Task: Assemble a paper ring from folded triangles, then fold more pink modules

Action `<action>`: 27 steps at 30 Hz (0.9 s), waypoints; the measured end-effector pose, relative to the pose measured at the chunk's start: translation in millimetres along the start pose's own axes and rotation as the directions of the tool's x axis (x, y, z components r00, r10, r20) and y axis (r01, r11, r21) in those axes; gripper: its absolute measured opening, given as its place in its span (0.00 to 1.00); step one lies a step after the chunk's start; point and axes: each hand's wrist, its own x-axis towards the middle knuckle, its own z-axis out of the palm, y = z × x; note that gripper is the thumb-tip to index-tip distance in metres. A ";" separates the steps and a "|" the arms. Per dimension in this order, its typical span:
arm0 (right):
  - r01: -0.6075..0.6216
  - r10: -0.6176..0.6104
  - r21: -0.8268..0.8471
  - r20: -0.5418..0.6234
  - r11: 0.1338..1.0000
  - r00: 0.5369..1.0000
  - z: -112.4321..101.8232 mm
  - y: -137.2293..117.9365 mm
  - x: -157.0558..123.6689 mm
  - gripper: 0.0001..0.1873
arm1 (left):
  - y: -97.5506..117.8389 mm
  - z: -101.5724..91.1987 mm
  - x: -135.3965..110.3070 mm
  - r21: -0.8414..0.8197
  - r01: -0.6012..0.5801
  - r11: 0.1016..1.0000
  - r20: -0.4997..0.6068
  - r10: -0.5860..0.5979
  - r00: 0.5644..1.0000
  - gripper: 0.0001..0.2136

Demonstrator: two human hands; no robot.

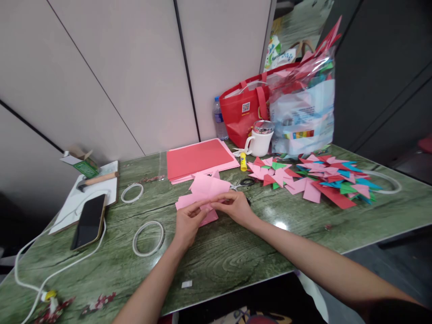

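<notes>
A creased piece of pink paper (209, 185) is pinched between both hands above the green table. My left hand (188, 222) grips its near left edge, thumb and fingers together. From the right, my right hand (236, 207) pinches the same near edge, its fingertips almost meeting the left ones. More pink paper pieces (210, 218) lie directly beneath, partly hidden by the hands. Scissors with black handles (245, 182) rest just beyond my right hand. Behind the held piece lies a stack of red and pink paper sheets (202, 158).
Folded paper pieces (337, 173) are heaped at the right. A white mug (261, 140), yellow glue stick (243, 162), red bag (241, 114), stuffed plastic bag (303, 112) and water bottle (220, 119) stand behind. Leftward lie tape rings (135, 246), a phone (89, 221), a cable and a hammer (99, 180).
</notes>
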 end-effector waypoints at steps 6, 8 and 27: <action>-0.016 0.016 0.008 0.003 1.000 1.000 1.3 -0.2 -0.5 0.08 | -5.2 1.0 0.2 -0.061 0.005 0.998 -0.013 -0.006 1.000 0.13; -0.022 0.022 0.014 0.001 1.000 1.000 1.9 -0.2 -0.9 0.08 | -6.0 0.8 0.3 -0.058 0.006 0.998 -0.023 -0.007 1.000 0.14; -0.056 0.055 0.032 0.029 0.998 0.998 3.1 -1.9 -1.3 0.09 | -7.3 -0.4 0.2 -0.062 0.016 0.998 -0.021 -0.017 1.000 0.13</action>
